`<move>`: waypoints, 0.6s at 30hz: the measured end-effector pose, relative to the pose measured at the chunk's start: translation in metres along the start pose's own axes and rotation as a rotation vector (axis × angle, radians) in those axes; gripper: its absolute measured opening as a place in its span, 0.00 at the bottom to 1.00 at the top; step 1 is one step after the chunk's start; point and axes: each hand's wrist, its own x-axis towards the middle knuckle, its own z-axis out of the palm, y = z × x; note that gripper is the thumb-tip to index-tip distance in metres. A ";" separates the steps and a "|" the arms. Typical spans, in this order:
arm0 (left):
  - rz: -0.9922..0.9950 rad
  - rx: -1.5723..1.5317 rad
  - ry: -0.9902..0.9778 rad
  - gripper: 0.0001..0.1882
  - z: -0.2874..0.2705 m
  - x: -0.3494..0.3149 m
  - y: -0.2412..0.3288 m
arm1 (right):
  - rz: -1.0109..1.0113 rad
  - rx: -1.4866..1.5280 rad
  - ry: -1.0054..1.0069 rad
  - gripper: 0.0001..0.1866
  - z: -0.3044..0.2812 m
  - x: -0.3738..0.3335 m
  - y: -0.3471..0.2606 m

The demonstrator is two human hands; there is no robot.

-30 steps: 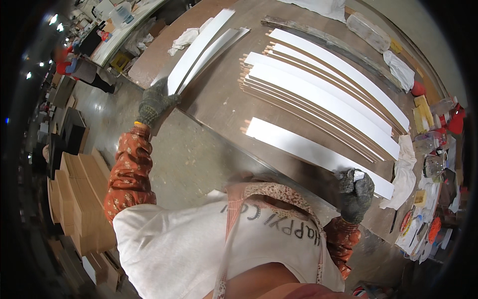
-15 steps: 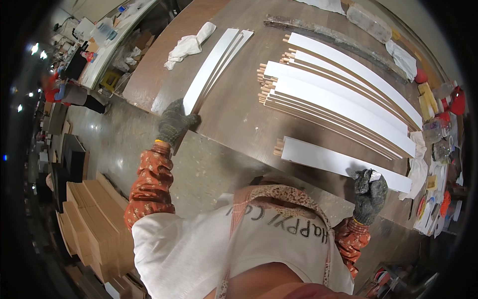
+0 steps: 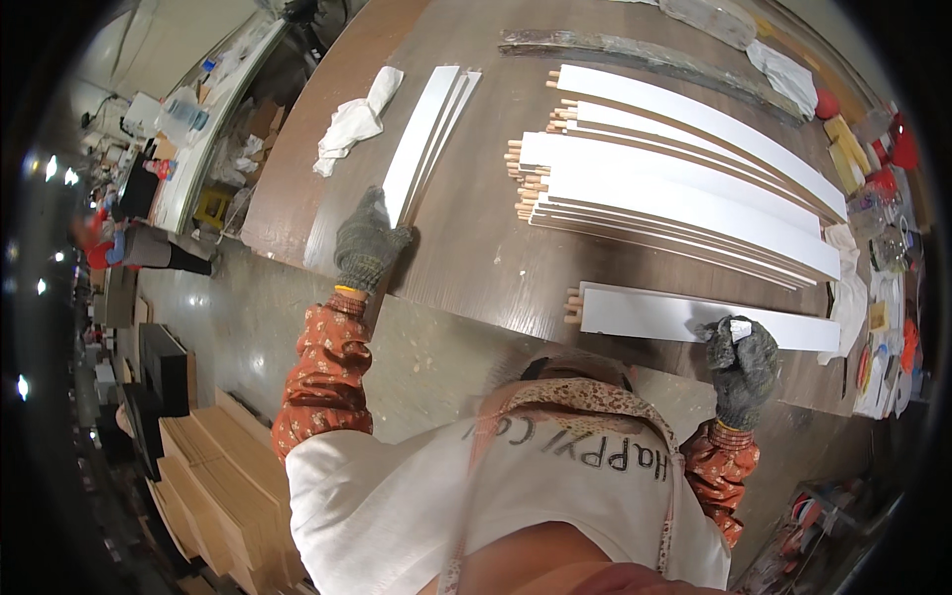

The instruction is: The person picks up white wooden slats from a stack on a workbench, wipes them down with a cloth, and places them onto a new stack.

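Note:
Both my hands wear dark grey knit gloves. My left hand (image 3: 369, 243) is closed around the near end of a white board (image 3: 424, 134), its thumb toward the right. Thinner white strips (image 3: 451, 134) lie along that board's right side. At the table's near edge, my right hand (image 3: 742, 372) is closed over a single white board (image 3: 645, 312) with wooden dowels (image 3: 574, 305) at its left end. A small white scrap (image 3: 740, 329) shows between the right hand's fingers; its kind is unclear. Beyond lies a pile of white boards (image 3: 674, 183), dowel ends facing left.
A crumpled white cloth (image 3: 352, 124) lies on the brown table (image 3: 446, 263) at the left. A long dark bar (image 3: 645, 64) lies along the far side. Bottles and red items (image 3: 883, 188) crowd the right edge. Cardboard stacks (image 3: 223, 476) stand at lower left; another person (image 3: 139, 246) is farther off.
The whole view has turned and shifted slightly. Both hands keep about the same places on their boards, and the boards show no clear movement on the table.

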 end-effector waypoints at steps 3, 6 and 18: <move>-0.053 -0.033 -0.055 0.36 -0.004 0.004 0.013 | 0.014 0.219 -0.003 0.11 0.002 -0.004 -0.010; 0.053 -0.025 0.029 0.36 0.007 0.009 0.010 | 0.040 0.237 0.013 0.17 -0.014 -0.005 0.000; 0.416 0.037 0.259 0.39 0.014 -0.002 0.004 | -0.195 -0.674 -0.144 0.15 -0.029 -0.007 -0.008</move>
